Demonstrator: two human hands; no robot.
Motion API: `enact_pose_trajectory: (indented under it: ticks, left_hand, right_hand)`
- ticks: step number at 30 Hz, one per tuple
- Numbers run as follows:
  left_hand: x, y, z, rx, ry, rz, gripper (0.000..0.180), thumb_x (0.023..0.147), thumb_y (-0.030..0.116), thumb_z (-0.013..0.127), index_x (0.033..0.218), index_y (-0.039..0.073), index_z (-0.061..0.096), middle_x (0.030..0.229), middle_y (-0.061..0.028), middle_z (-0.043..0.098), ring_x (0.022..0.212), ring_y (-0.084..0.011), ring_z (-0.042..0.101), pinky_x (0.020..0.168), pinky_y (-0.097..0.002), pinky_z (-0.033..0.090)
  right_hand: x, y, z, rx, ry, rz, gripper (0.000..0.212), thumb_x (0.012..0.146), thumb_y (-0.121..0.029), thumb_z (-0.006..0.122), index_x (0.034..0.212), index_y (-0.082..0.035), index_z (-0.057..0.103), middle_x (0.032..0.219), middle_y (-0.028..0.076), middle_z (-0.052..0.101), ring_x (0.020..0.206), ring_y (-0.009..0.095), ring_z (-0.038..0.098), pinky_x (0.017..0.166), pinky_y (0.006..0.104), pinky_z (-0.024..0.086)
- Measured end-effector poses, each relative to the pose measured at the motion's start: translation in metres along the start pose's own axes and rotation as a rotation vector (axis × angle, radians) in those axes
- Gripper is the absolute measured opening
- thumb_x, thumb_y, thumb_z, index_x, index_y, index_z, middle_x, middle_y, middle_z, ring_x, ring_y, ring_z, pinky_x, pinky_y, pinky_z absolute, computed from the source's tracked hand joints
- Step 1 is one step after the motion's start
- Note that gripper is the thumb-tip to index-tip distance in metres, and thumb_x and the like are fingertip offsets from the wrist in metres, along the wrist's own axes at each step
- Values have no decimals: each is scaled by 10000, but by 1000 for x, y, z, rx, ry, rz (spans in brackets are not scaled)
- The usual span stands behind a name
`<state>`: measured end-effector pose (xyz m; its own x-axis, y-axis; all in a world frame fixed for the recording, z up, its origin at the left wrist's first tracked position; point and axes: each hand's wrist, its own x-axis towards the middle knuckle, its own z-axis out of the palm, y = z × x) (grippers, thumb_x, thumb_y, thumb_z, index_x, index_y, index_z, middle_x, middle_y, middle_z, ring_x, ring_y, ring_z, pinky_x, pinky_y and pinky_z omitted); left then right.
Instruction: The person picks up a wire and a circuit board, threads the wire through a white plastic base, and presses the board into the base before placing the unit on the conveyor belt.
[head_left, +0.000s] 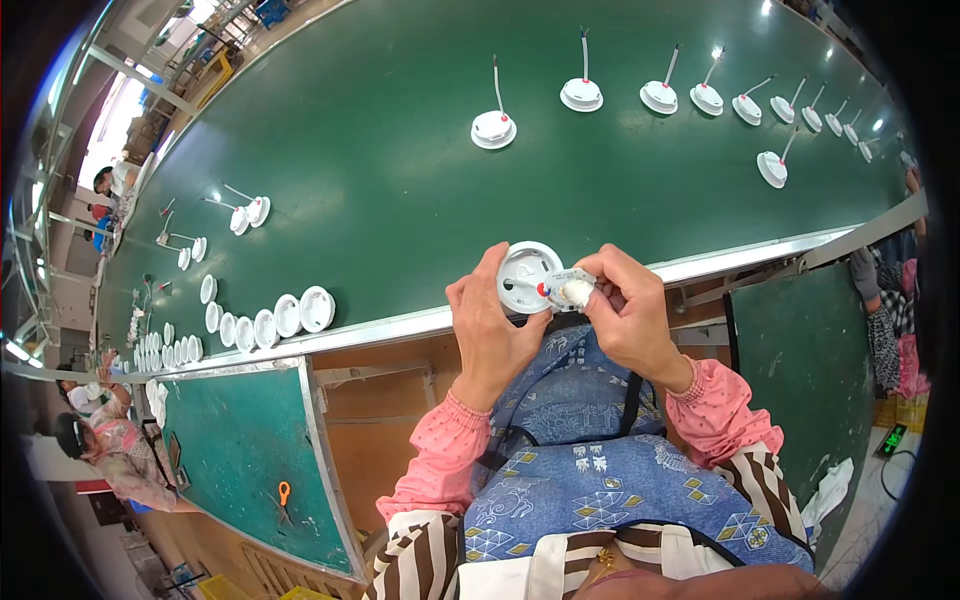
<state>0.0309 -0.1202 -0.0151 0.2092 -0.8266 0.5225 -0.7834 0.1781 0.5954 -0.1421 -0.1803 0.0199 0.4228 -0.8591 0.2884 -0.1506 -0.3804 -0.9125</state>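
Observation:
In front of my body, my left hand (488, 325) grips a round white plastic housing (522, 268) by its rim, with its hollow inside showing. My right hand (632, 310) pinches a small pale circuit board (562, 278) with a whitish lump on it, right against the housing's right edge. A red spot and a bit of blue show where the board meets the housing. Both hands are above the near edge of the green table (400, 240). Fingertips of the right hand partly cover the board.
Beyond my hands, several white discs with upright cables (493, 130) form a row running to the right. A line of open white housings (318, 309) stands along the near edge at left. Orange-handled scissors (285, 494) lie on a lower green surface. Other people sit farther left.

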Motion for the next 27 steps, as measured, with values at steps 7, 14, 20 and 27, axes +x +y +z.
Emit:
enact_pose_trajectory:
  ticks: [7,14,20,27]
  left_hand:
    - [4,15,10,16,35,98,791,646,133,865,1340,13,505,1219,-134,618,1051,-292,616,946,-411,392]
    - [5,25,8,-12,44,94,773,670,110,844,1343,-2,480,1188,-140,612,1039,-295,606,887,-426,409]
    - [3,26,12,-163,75,105,777,669,43,819,1355,-13,459,1249,-166,575,995,-336,587,833,-423,458]
    - [2,30,9,-203,42,102,799,676,3,804,1386,-9,438,1282,-181,563,1026,-333,600,863,-410,512]
  right_hand:
    - [5,-8,9,-241,113,-239,193,748,75,629,931,13,615,814,129,594,623,308,614,541,382,476]
    - [2,-12,6,-316,86,-294,229,731,62,633,949,2,597,852,140,598,663,348,634,558,422,497]
    - [3,-14,9,-247,134,-328,188,742,84,625,920,23,613,791,130,563,592,295,579,510,381,440]
    - [-2,-17,5,-338,135,-374,228,703,49,643,912,-11,573,849,137,591,664,344,633,556,437,494]
